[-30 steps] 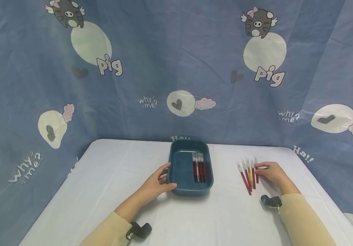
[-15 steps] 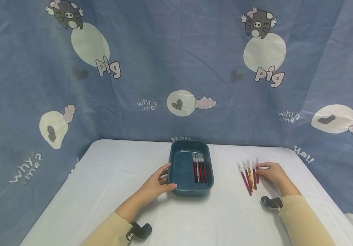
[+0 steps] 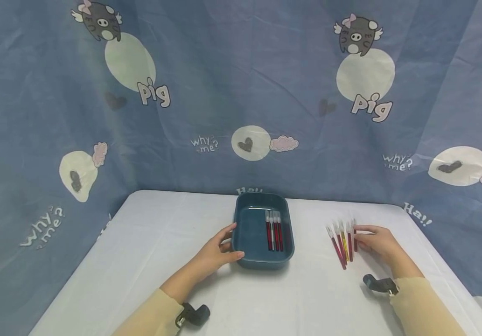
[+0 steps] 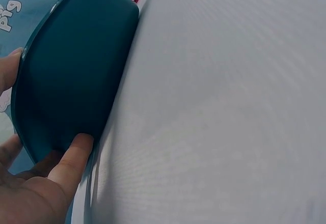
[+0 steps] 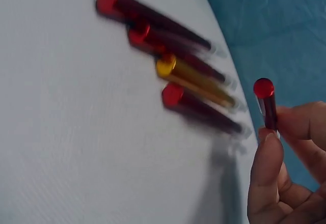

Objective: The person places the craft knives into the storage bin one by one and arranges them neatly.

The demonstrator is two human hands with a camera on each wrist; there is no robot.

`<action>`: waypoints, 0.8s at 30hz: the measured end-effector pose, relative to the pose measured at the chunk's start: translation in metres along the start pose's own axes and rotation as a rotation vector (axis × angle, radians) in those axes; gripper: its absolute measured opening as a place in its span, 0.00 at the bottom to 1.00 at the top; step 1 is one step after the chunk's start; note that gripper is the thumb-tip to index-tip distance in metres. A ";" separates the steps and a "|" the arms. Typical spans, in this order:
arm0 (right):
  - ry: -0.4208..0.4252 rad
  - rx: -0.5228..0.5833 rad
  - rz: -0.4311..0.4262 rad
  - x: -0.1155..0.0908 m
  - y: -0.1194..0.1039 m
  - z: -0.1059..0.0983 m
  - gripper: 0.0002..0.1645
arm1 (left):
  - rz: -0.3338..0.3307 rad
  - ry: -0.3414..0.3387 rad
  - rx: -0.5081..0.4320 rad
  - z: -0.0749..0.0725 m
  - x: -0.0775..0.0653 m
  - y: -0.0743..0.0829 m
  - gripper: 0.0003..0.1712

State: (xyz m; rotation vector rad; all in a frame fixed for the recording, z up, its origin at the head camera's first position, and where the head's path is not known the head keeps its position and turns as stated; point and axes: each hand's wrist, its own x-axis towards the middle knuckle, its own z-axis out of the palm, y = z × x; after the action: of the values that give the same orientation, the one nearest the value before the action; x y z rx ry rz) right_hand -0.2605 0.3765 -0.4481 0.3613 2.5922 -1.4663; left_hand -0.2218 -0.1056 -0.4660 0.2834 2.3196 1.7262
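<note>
My left hand (image 3: pixel 215 252) holds the near left corner of a dark teal plastic bin (image 3: pixel 247 233); in the left wrist view the thumb (image 4: pixel 76 155) lies against its outer wall. Inside, along the right side, several slim craft knives (image 3: pixel 277 235) with clear caps lie side by side, mostly red. On the table to the right, my right hand (image 3: pixel 377 242) pinches a red craft knife (image 5: pixel 264 89) between thumb and fingertips, its round end toward the wrist camera. Left of it lie several more, among them a yellow one (image 5: pixel 196 80) and a red one (image 5: pixel 201 108).
A white cloth covers the table (image 3: pixel 308 298). Behind it hangs a blue curtain (image 3: pixel 207 102) printed with pigs and words. Each wrist wears a dark strap-on camera, one at the left sleeve (image 3: pixel 194 315), one at the right (image 3: pixel 379 283).
The head view has shifted slightly. My right wrist has moved a little to the right, and the pinched craft knife stands slightly apart from the row. My left hand keeps its place on the bin.
</note>
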 end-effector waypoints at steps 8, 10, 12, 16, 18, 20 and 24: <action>-0.036 0.199 0.017 -0.014 -0.012 0.001 0.33 | 0.003 -0.004 0.017 0.001 0.000 0.000 0.51; -0.044 0.206 0.015 -0.017 -0.016 0.002 0.34 | 0.003 -0.002 0.016 0.001 0.001 0.000 0.51; -0.049 0.209 0.010 -0.020 -0.021 0.004 0.35 | 0.000 0.001 0.013 0.001 0.001 0.000 0.51; -0.059 0.242 -0.013 -0.025 -0.029 0.008 0.34 | -0.004 0.008 0.017 0.001 0.001 0.001 0.51; -0.066 0.252 -0.020 -0.027 -0.033 0.010 0.33 | -0.008 0.014 0.014 0.001 0.001 0.002 0.51; -0.072 0.255 -0.023 -0.030 -0.036 0.012 0.33 | -0.010 0.017 0.020 0.001 0.000 0.003 0.52; -0.083 0.234 -0.025 -0.036 -0.043 0.016 0.31 | -0.008 0.018 0.017 0.002 -0.002 0.006 0.52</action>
State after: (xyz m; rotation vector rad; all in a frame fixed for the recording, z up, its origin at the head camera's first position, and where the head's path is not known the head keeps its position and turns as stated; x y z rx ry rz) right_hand -0.2375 0.3362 -0.4119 0.2877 2.3752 -1.7591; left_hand -0.2195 -0.1029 -0.4607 0.2624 2.3457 1.7124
